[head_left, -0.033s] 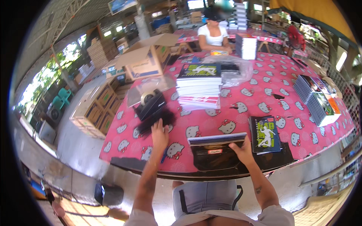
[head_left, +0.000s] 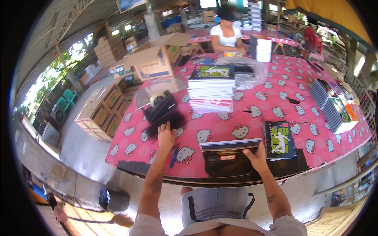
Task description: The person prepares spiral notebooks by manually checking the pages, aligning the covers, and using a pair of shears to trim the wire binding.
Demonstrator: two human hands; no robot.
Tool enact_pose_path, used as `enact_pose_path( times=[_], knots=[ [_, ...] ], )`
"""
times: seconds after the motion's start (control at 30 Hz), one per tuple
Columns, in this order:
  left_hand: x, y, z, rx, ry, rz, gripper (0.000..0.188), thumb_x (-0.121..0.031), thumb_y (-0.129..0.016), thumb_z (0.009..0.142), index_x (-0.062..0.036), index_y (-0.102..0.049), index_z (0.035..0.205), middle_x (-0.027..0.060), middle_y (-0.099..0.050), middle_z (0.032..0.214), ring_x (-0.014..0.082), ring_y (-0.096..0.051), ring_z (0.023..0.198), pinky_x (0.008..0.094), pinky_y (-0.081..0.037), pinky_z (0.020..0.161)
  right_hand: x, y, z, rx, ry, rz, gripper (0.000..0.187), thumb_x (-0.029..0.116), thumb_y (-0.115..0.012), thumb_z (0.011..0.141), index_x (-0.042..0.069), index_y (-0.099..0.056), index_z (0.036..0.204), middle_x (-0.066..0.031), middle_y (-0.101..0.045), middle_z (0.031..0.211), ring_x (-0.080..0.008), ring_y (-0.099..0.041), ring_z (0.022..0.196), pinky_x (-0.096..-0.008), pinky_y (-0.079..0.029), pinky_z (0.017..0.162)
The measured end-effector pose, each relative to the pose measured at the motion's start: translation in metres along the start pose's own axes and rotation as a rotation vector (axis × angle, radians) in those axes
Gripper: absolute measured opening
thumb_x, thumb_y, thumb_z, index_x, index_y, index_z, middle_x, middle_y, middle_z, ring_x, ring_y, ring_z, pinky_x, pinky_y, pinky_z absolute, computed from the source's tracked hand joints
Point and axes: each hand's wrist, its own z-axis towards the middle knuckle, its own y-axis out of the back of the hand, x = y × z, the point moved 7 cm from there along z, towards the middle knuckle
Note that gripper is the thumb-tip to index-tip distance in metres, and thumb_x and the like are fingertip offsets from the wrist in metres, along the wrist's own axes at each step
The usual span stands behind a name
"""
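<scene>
My left hand (head_left: 167, 136) rests with fingers stretched out on the near edge of a black, bristly or furry thing (head_left: 173, 121), whose kind I cannot make out. A black tape dispenser (head_left: 160, 108) with a roll of tape touches its far side. My right hand (head_left: 256, 157) grips the right end of a dark-covered notebook (head_left: 226, 167), thumb on top and the other fingers mostly hidden. It lies at the table's front edge, its white page edge facing away from me. To its right lies a spiral notebook (head_left: 278, 139) with a green and white figure on its cover.
Beyond my hands stands a tall stack of notebooks (head_left: 210, 92). Spiral notebooks (head_left: 332, 108) stand in rows at the right. Clear plastic (head_left: 258, 76) and an open carton (head_left: 155, 65) lie farther back. A co-worker (head_left: 227, 37) sits across the pink table (head_left: 252, 118). A blue pen (head_left: 173, 157) lies near my left wrist.
The whole view has shifted slightly, so things appear a little farther right. Both hands keep nearly the same places, the left on the bristly thing and the right on the notebook.
</scene>
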Motion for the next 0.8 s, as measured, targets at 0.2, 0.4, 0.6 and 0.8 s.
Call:
enact_pose_path(
  times=[0.2,0.4,0.6,0.8],
  knots=[
    [-0.003,-0.011,0.022,0.067,-0.15,0.071,0.024,-0.014,-0.065,0.091,-0.0016,-0.062,0.112,0.0156,-0.061,0.099,0.0357,-0.061,0.092,0.0473,-0.053,0.08,0.013,0.007,-0.003,-0.047,0.074,-0.088,0.062,0.015,-0.083,0.086,0.001,-0.05,0.136,-0.0091,-0.062,0.122,-0.017,-0.057,0.113,-0.0324,-0.045,0.1],
    [-0.054,0.061,0.001,-0.036,-0.179,-0.094,0.032,-0.007,-0.061,0.098,-0.0014,-0.059,0.129,0.0123,-0.063,0.087,0.0291,-0.066,0.079,0.0415,-0.054,0.066,0.129,-0.023,0.003,-0.053,0.491,-0.685,0.059,0.024,-0.084,0.081,0.005,-0.059,0.132,-0.0148,-0.053,0.133,-0.0274,-0.055,0.121,-0.04,-0.04,0.106],
    [-0.128,0.115,-0.007,0.009,0.086,-0.816,0.024,-0.001,-0.064,0.093,-0.0022,-0.071,0.116,0.0061,-0.065,0.077,0.0099,-0.056,0.065,0.0271,-0.046,0.059,0.11,-0.126,0.022,0.32,0.633,-0.979,0.026,0.021,-0.078,0.083,0.013,-0.071,0.107,-0.0091,-0.068,0.103,-0.027,-0.066,0.094,-0.0403,-0.049,0.086],
    [-0.142,0.129,-0.035,0.025,0.104,-0.791,0.017,-0.003,-0.076,0.088,-0.0014,-0.075,0.105,0.0093,-0.07,0.081,0.0136,-0.062,0.065,0.0276,-0.047,0.059,0.092,-0.136,0.031,0.34,0.538,-0.87,0.01,0.02,-0.073,0.088,0.012,-0.071,0.094,-0.0045,-0.071,0.08,-0.026,-0.068,0.072,-0.0405,-0.051,0.07]
  ],
)
